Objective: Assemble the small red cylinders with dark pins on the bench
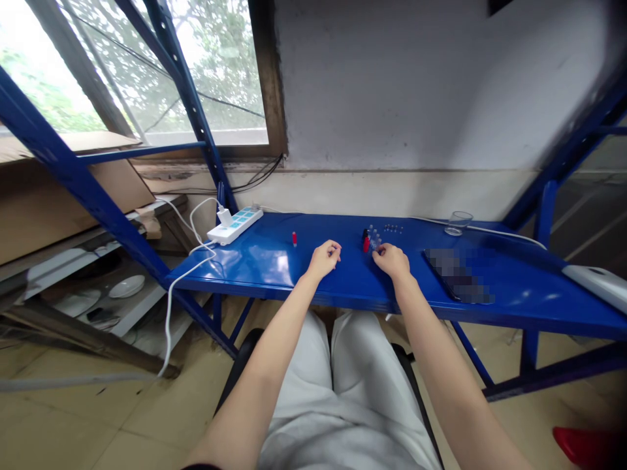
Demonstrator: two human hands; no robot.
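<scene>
Both my hands rest on a blue metal shelf [274, 261] that I sit at. My left hand [324, 256] lies near the middle with its fingers curled in; I see nothing in it. My right hand [390, 257] is curled too, its fingertips touching a small cluster of clear vials [375, 239] with a red-and-black piece [365, 242] beside them. Whether it grips one of them I cannot make out. A small red piece [294, 238] stands alone to the left of my left hand. A row of tiny dark parts [393, 228] lies behind the vials.
A white power strip [235, 224] with a plugged charger and white cable sits at the shelf's back left. An empty glass [458, 222] stands back right, a dark flat blurred object [458, 274] lies right of my hand. Blue rack posts rise on both sides; cardboard and plates lie left.
</scene>
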